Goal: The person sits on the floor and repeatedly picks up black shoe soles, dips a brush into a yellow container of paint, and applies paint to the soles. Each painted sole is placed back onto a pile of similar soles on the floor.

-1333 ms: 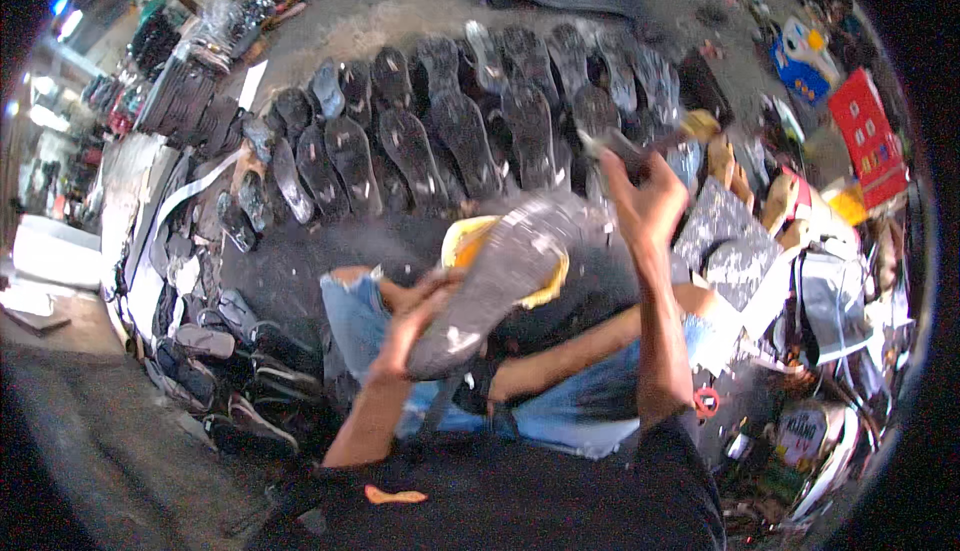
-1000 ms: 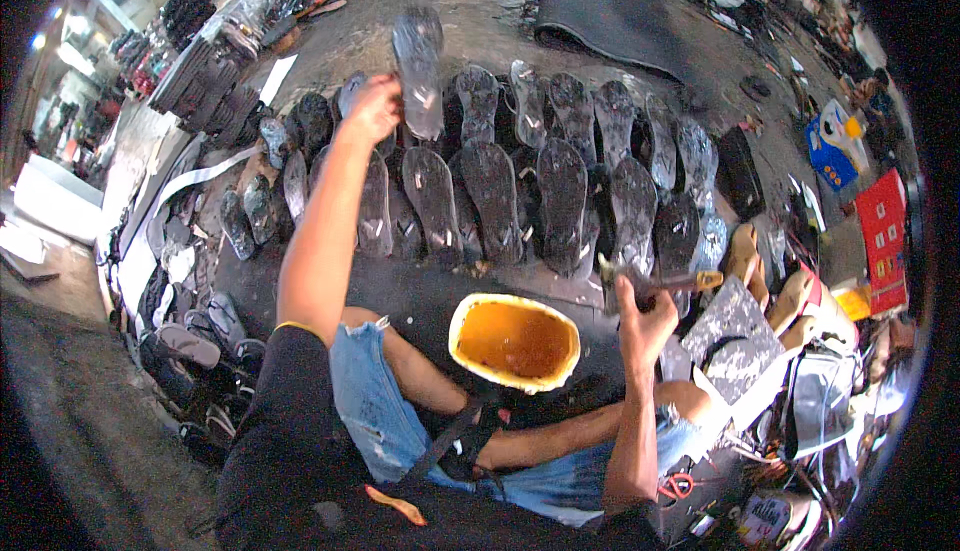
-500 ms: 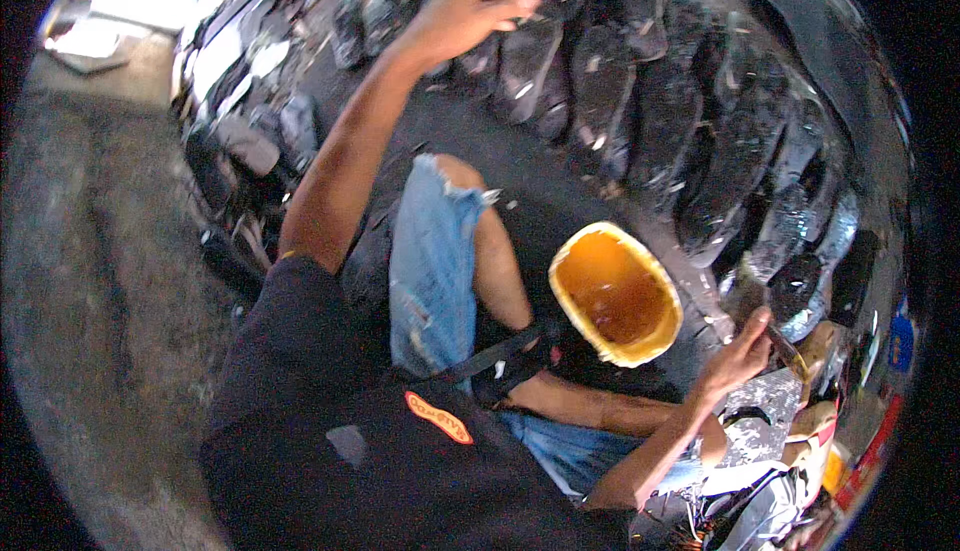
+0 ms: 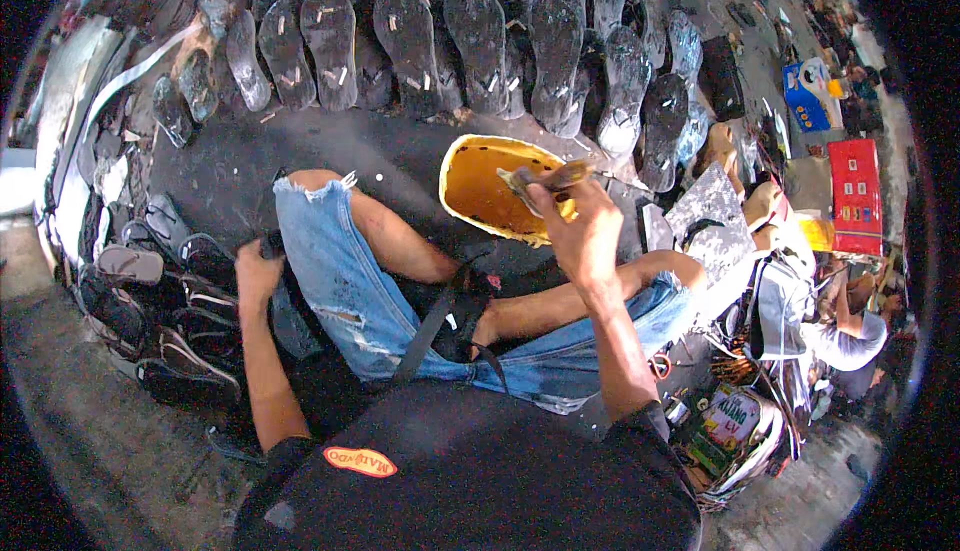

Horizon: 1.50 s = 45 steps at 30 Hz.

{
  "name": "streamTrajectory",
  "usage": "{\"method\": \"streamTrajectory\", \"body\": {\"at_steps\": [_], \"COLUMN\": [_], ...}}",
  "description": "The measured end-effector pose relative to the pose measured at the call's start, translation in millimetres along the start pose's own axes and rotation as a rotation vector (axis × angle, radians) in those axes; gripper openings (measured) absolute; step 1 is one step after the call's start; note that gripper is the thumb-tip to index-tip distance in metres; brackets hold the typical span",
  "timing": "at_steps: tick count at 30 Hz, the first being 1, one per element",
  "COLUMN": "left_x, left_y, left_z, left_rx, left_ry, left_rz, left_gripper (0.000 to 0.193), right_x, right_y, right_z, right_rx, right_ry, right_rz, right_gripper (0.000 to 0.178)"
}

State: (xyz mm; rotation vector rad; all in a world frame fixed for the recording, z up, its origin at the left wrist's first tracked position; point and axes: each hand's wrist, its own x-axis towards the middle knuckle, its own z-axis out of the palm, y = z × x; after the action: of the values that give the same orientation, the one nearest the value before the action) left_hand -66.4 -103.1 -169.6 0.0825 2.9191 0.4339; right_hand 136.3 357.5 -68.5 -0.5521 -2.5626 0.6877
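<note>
My right hand [image 4: 585, 236] is closed around a brush [image 4: 568, 179], its head tilted over the opening of a yellow cut-open plastic tub [image 4: 460, 213]. Amber liquid that looks like glue coats the inside of the tub. Beside my left knee, my left hand [image 4: 258, 273] is closed, with something small and dark at its fingers that I cannot make out. Finished-looking dark sandals [image 4: 205, 301] lie close to the left of that hand. Beyond the tub, dark sandal soles [image 4: 405, 46] stand in rows, several with small pale strips on them.
A speckled grey sheet [image 4: 712, 213] lies by my right knee. Further right are a red box [image 4: 855, 196], a blue package [image 4: 812, 96] and a bag of odds and ends [image 4: 735, 431]. Another person [image 4: 850, 336] sits at the far right. My bent legs frame the tub's near side.
My right hand has brought the brush from the right side to over the tub. My left hand has come back from the far soles to beside my left knee. The view has turned.
</note>
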Motion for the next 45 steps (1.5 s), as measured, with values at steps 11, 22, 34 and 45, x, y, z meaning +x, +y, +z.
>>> {"method": "streamTrajectory", "body": {"at_steps": [11,22,34,45], "left_x": [-116,-113,-151,-149], "left_y": [115,135,226,224], "left_z": [-100,-41,-24,-24], "left_rx": [-0.302,-0.247,-2.089,-2.238], "left_ry": [0.240,0.194,-1.061,-1.148], "left_rz": [0.662,0.549,-0.077,0.072], "left_gripper": [0.050,0.047,0.068,0.069], "right_x": [-15,-24,26,18], "right_y": [52,55,-81,-63], "right_z": [-45,-51,-35,-59], "right_rx": [0.176,1.410,0.499,0.487], "right_ry": [0.292,0.253,0.003,0.157], "right_rz": [0.317,0.730,-0.519,0.146], "right_gripper": [0.029,0.029,0.023,0.024]}}
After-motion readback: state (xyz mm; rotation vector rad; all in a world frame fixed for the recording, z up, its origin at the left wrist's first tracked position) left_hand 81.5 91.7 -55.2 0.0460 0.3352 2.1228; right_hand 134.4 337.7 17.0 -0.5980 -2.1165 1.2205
